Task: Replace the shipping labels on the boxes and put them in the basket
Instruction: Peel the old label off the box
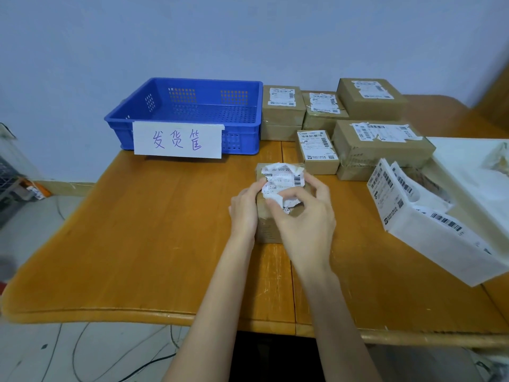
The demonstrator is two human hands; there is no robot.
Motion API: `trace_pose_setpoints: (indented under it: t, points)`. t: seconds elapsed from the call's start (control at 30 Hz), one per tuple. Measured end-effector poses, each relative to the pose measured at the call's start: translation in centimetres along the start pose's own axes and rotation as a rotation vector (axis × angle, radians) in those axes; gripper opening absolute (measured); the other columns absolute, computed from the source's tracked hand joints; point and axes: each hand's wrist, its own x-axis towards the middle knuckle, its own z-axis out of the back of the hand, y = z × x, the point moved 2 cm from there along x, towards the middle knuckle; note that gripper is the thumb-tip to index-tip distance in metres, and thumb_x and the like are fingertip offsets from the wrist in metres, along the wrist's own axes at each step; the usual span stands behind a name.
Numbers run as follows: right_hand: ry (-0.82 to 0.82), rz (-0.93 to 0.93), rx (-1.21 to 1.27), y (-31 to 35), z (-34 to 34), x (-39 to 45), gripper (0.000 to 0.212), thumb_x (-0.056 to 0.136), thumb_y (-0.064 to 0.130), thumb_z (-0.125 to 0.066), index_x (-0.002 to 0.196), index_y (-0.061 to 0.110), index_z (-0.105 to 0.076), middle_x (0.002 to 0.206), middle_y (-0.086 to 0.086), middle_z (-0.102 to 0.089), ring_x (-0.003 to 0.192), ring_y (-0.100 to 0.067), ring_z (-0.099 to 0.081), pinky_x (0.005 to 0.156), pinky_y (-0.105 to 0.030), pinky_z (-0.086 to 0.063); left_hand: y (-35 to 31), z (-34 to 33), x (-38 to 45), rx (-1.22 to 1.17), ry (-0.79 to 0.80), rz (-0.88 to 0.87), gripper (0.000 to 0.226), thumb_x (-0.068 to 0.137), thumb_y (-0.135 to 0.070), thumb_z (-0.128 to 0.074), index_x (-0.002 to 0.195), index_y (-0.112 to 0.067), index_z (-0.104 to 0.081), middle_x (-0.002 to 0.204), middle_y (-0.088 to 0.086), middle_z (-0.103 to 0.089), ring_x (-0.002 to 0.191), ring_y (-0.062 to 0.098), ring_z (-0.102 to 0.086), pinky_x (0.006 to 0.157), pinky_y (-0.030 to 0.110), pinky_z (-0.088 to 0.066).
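Two bare forearms reach in from the near table edge, where the left hand (245, 208) and right hand (305, 219) meet over a small cardboard box (268, 230) standing on the wooden table (154, 230). Both hands pinch a crumpled, partly peeled shipping label (281, 183) with curled fingers and thumbs, its printed face and barcode bunched above the box top. At the back left, against the pale wall, a blue perforated plastic basket (190, 133) carries a white paper sign (177, 139) with handwritten characters on its front wall; nothing shows inside it. Just beside the basket's right wall, five more labelled cardboard boxes (380, 146) are clustered, some stacked and touching, several with torn or lifting labels. To the right, an open white box (440, 249) holds loose sheets of fresh barcode labels (385, 188), some propped against its near wall, with its lid (468, 172) lying behind. Bare tabletop stretches wide to the left of the hands and between them and the basket. Cables trail on the floor below the table's rounded front edge.
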Motion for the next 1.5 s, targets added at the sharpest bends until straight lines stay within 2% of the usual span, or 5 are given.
trace_pose_setpoints:
  t: [0.7, 0.93, 1.1, 1.23, 1.5]
  points:
    - [0.104, -0.108, -0.098, -0.2, 0.7, 0.9, 0.012, 0.086, 0.031, -0.070, 0.088, 0.023, -0.063, 0.147, 0.011, -0.043, 0.127, -0.006, -0.046, 0.091, -0.018, -0.026, 0.7, -0.2, 0.8, -0.063, -0.016, 0.003, 0.090, 0.036, -0.090, -0.067, 0.107, -0.036, -0.076, 0.114, -0.005, -0.073, 0.121, 0.029, -0.058, 0.109, 0.052, -0.040]
    - [0.063, -0.153, -0.036, -0.4, 0.4, 0.8, 0.009, 0.089, 0.031, -0.067, 0.086, 0.023, -0.065, 0.147, 0.011, -0.047, 0.130, -0.010, -0.048, 0.108, -0.034, -0.030, 0.5, -0.2, 0.4, -0.090, -0.037, 0.026, 0.092, 0.032, -0.090, -0.070, 0.106, -0.035, -0.076, 0.118, -0.002, -0.071, 0.124, 0.029, -0.056, 0.108, 0.052, -0.042]
    - [0.028, -0.260, 0.101, 0.0, 1.9, 2.0, 0.022, 0.095, 0.042, -0.055, 0.086, 0.023, -0.060, 0.096, 0.015, -0.065, 0.081, -0.002, -0.056, 0.086, -0.030, -0.037, 0.1, -0.3, -0.3, -0.079, -0.036, 0.030, 0.088, 0.035, -0.090, -0.069, 0.103, -0.034, -0.077, 0.114, 0.000, -0.072, 0.121, 0.031, -0.057, 0.107, 0.053, -0.042]
    - [0.228, -0.352, 0.310, -1.1, 2.7, 2.8, 0.033, 0.083, 0.056, -0.064, 0.094, 0.025, -0.063, 0.098, 0.010, -0.065, 0.091, -0.004, -0.060, 0.081, -0.028, -0.045, -0.4, -0.2, -0.8, -0.058, -0.031, 0.008, 0.081, 0.044, -0.088, -0.068, 0.102, -0.031, -0.077, 0.110, 0.001, -0.074, 0.118, 0.031, -0.060, 0.105, 0.053, -0.044]
    - [-0.116, -0.100, 0.237, -0.9, 1.9, 2.4, 0.020, 0.088, 0.041, -0.067, 0.084, 0.021, -0.063, 0.087, 0.008, -0.053, 0.066, -0.003, -0.049, 0.065, -0.010, -0.038, -1.3, -0.2, -1.5, -0.024, -0.051, 0.072, 0.093, 0.039, -0.089, -0.068, 0.112, -0.031, -0.072, 0.118, 0.002, -0.069, 0.120, 0.028, -0.058, 0.105, 0.052, -0.044]
